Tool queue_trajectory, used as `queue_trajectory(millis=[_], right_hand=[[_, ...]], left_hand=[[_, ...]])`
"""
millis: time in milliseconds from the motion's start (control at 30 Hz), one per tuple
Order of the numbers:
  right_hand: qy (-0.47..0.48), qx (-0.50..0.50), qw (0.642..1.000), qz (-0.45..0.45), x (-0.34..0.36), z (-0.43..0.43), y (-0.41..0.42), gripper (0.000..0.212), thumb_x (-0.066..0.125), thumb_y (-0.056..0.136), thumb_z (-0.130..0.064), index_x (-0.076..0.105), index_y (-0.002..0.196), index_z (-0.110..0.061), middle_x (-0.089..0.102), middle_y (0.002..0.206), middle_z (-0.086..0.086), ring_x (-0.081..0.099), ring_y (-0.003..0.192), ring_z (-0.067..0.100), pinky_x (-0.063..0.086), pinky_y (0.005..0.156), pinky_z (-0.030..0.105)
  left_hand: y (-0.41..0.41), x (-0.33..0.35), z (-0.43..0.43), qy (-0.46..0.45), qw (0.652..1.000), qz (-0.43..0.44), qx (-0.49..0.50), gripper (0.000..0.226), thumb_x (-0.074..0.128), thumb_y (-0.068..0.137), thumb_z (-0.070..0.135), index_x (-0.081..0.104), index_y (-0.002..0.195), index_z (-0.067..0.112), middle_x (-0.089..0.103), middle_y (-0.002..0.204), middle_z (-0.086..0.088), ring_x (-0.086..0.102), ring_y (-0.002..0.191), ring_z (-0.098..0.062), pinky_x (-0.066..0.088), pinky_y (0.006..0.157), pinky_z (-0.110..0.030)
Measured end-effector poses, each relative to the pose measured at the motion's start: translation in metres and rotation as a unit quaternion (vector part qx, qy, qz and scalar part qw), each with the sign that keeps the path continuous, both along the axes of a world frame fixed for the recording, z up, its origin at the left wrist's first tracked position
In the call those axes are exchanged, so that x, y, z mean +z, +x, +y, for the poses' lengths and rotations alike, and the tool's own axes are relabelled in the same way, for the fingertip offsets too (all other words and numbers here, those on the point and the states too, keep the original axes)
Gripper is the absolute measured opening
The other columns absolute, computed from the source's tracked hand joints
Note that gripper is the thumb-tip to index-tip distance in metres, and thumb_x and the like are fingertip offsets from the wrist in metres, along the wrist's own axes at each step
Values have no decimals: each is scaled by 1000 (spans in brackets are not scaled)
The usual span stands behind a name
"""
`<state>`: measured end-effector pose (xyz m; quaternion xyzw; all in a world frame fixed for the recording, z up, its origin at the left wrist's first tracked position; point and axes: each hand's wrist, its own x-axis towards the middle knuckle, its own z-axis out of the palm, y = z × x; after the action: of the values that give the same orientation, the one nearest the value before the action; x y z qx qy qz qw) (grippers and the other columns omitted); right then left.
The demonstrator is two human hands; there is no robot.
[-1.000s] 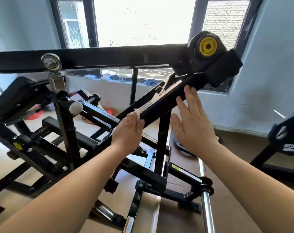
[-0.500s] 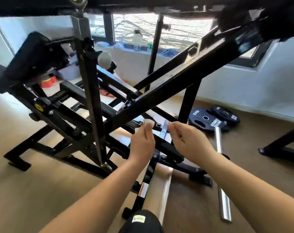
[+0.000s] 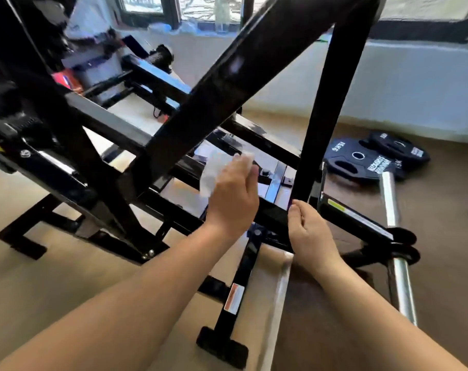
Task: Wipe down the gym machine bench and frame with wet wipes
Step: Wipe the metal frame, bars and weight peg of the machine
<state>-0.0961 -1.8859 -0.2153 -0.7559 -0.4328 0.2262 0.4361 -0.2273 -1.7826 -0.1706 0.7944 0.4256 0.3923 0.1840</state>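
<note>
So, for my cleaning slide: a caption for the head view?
Left hand holds a wet wipe inside the black machine frame; right hand rests on it.

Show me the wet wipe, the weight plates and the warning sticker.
wet wipe [image 3: 213,171]: head view, on the middle of the white sheet.
weight plates [image 3: 374,163]: head view, on the nearer plate's flat face.
warning sticker [image 3: 234,298]: head view, on the middle of the red-and-white label.
</note>
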Motion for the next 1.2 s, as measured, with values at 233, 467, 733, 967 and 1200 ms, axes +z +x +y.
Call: queue_trajectory(millis=[233,467,733,967,1200], right_hand=[[-107,40,991,-67,-69,1,24,56,33,109,-43,34,160,-20,21,170,0,13,158,14,11,129,35],[-83,-6,983,-165,-91,12,12,62,35,105,-53,39,157,-19,28,168,4,17,157,22,14,129,43],[-62,-10,984,-166,-96,8,8,60,36,106,-49,32,160,-22,18,170,0,7,159,17,2,127,35],[-55,-13,984,-168,-98,8,8,61,35,106,-52,32,160,-24,18,170,-3,7,158,14,2,127,35],[-31,18,989,-143,-98,1,23,53,38,106,-50,36,157,-34,19,167,-16,10,156,2,7,129,34]], left_hand=[[1,-74,32,0,878,460,-131,74,12,104,64,-2,164,24,-17,169,8,-17,155,-8,11,124,-36],[-14,-50,78,137,898,413,-66,49,32,104,45,74,104,20,69,116,0,59,117,-23,51,91,-38],[-16,-53,73,79,838,540,-5,66,-3,100,64,10,161,42,6,172,-4,-10,157,-34,-12,121,-64],[-32,-61,88,159,813,528,-188,58,5,105,60,-3,160,45,-6,170,9,-15,157,-17,-10,127,-43],[-1,-90,44,122,867,476,-76,64,-1,104,59,4,163,33,-4,172,4,-14,157,-21,-10,126,-43]])
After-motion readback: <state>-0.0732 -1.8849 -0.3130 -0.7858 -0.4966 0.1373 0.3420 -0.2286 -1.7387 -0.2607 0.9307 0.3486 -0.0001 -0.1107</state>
